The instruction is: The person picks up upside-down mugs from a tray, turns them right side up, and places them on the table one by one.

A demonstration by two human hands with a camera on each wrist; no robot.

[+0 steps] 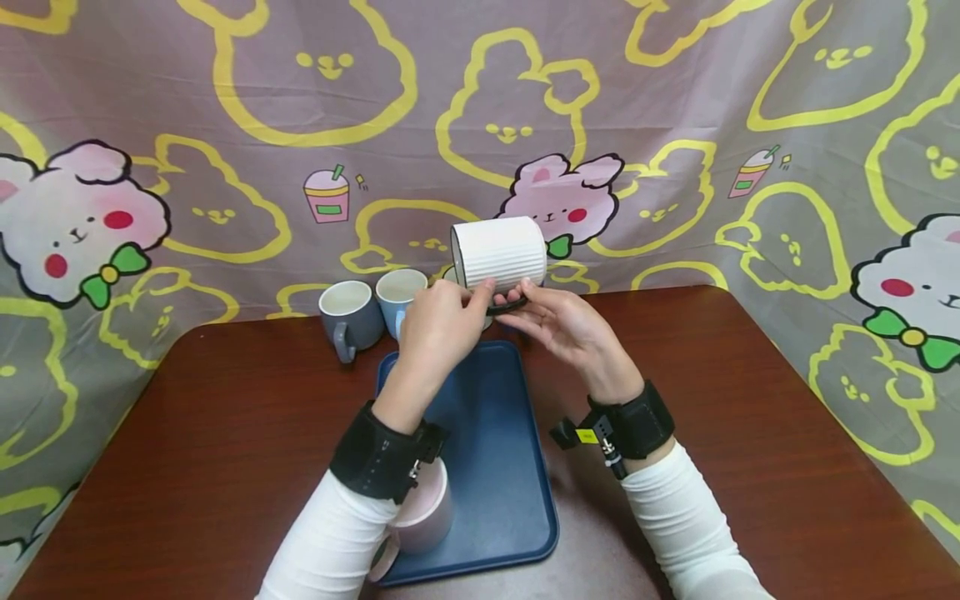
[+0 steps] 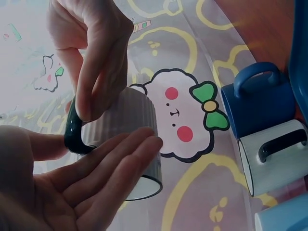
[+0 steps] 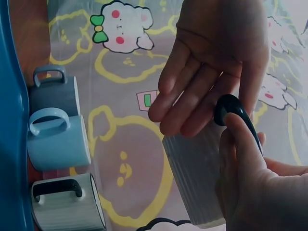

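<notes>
A white ribbed mug (image 1: 501, 250) lies on its side in the air above the far end of a blue tray (image 1: 502, 467), its black handle (image 1: 506, 307) pointing down. My right hand (image 1: 558, 323) pinches that handle (image 3: 236, 110), thumb on top and fingers curled under it. My left hand (image 1: 444, 323) lays fairly straight fingers (image 2: 120, 163) against the mug's ribbed wall (image 2: 130, 120), its thumb reaching toward the handle. The mug's mouth faces left.
Several mugs stand in a row behind the tray: grey (image 1: 348, 312), light blue (image 1: 397, 292), white with a black handle (image 2: 274, 159) and dark blue (image 2: 257, 103). A pink mug (image 1: 427, 517) sits on the tray's near left corner under my left forearm. A patterned cloth (image 1: 225, 167) backs the brown table (image 1: 225, 433).
</notes>
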